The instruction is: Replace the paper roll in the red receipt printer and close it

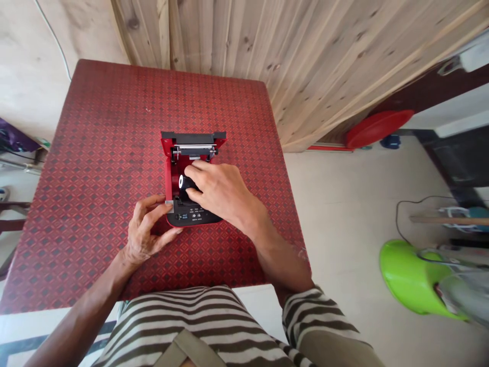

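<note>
A small red and black printer [181, 220] sits on the table with its lid [194, 138] raised at the back. Inside its red bay, a small dark roll with a white core [182, 182] is pinched between the thumb and fingers of my right hand [221, 191]. The roll's far end is hidden behind those fingers. My left hand [143, 232] braces the front left corner, fingertips on the side and top edge and the thumb by the front. Buttons and a small display show on the front panel.
A red patterned cloth covers the table [114, 127], which stands against a wooden plank wall [229, 35]. On the floor at the right are a bright green plastic stool or tub [408, 275] and cables. A red basin [378, 127] leans farther back.
</note>
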Available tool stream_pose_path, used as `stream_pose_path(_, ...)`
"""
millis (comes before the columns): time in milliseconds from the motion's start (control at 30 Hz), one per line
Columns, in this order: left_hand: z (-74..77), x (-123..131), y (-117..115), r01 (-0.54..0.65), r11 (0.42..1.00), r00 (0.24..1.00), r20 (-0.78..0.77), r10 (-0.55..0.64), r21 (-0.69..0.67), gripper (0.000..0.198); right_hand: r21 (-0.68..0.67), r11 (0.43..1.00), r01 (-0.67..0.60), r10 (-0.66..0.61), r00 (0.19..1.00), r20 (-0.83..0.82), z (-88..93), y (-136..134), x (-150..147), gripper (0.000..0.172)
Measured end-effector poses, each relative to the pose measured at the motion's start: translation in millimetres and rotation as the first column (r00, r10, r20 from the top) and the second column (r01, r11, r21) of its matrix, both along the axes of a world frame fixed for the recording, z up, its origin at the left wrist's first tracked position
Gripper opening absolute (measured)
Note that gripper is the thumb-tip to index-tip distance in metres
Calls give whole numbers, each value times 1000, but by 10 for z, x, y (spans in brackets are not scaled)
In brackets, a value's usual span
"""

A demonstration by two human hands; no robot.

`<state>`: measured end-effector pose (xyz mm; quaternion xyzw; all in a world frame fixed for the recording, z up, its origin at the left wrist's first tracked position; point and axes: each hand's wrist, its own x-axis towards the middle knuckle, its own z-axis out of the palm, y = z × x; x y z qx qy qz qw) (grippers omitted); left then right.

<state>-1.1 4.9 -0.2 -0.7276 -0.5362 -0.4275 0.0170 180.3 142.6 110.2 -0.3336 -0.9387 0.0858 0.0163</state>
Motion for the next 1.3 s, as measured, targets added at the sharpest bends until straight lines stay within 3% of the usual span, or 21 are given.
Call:
stream_pose_path(133,-1,-2,10,-2,1000,1000,2,2,13,57,-21,997,78,-81,925,-370,55,-120,321,12)
stream_pose_path(267,16,6,31,5,1000,1000,18,-6,30,58,-310,939,149,-326,668,-669,-50,-234,854,21)
stream_pose_path(400,32,10,37,12,999,1000,26,-13,32,58,-600,785,158,-589,493,-641,-494,-488,1217,25)
stream_pose_path(533,19,-3,35,9,1000,999,31,-10,23,59,-701,704,116,-683,379,-624,-1023,-757,1177,34)
stream_pose_path(600,4,-9,39,7,1000,1000,29,-7,31,59,-718,687,108,-698,371,-612,-1185,-828,1084,34)
stream_pose_path(700,-17,-15,49,10,999,1000,29,-12,48,59,-717,686,127,-695,406,-593,-1252,-853,998,26)
stream_pose_path(800,-24,-19,53,17,998,999,27,-19,55,60,-735,670,109,-683,478,-552,-1170,-829,1057,33)
stream_pose_path(900,-16,-21,49,18,999,999,28,-19,45,60,-819,571,55,-706,541,-456,-1038,-746,1229,57)
stream_pose_path(967,-6,-20,47,19,999,999,27,-20,36,61,-839,542,58,-733,522,-437,-973,-628,1330,53)
stream_pose_path(1033,3,-18,46,23,999,999,25,-23,32,60,-794,594,129,-746,458,-484,-961,-464,1359,40)
stream_pose_path(1100,11,-14,46,23,999,999,30,-25,35,60,-707,671,224,-717,439,-541,-1011,-284,1297,38)
stream_pose_path(1200,27,-6,48,24,999,999,37,-26,32,62,-596,755,275,-635,531,-560,-1158,-69,1096,44)
stream_pose_path(1300,47,3,49,38,999,998,43,-40,26,62,-541,789,291,-596,574,-562,-1282,20,913,34)
